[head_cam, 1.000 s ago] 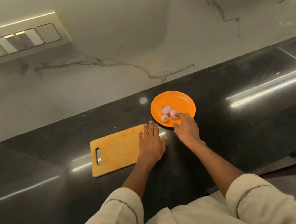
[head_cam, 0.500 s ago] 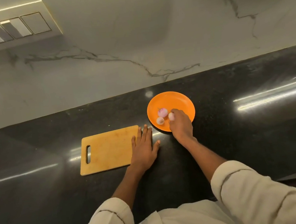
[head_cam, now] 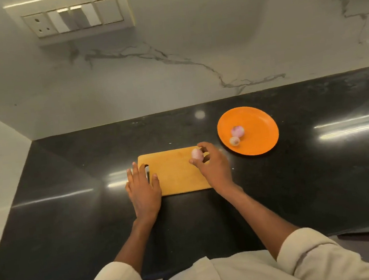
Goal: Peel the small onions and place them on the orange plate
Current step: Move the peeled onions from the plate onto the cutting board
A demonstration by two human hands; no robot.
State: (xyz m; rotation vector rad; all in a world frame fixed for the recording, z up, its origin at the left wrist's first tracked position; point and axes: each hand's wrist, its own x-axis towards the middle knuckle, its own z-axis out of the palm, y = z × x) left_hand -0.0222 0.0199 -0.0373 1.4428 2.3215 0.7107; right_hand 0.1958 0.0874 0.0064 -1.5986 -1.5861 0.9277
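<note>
The orange plate (head_cam: pixel 256 118) sits on the black counter, right of the wooden cutting board (head_cam: pixel 173 175). Two small pinkish onions lie on the plate: a larger onion (head_cam: pixel 237 131) and a smaller onion (head_cam: pixel 234 141) just in front of it. My right hand (head_cam: pixel 213 166) pinches a third small onion (head_cam: pixel 197 154) over the board's right end. My left hand (head_cam: pixel 143 189) lies flat with straight fingers on the board's left end, over its handle slot.
The black counter (head_cam: pixel 297 185) runs to a marble backsplash and a side wall at the left. A switch panel (head_cam: pixel 73 18) is mounted on the backsplash at upper left. The counter's front edge is close to my body.
My right hand took one onion off the plate and carried it left over the cutting board. My left hand slid from the board's right end to its left end.
</note>
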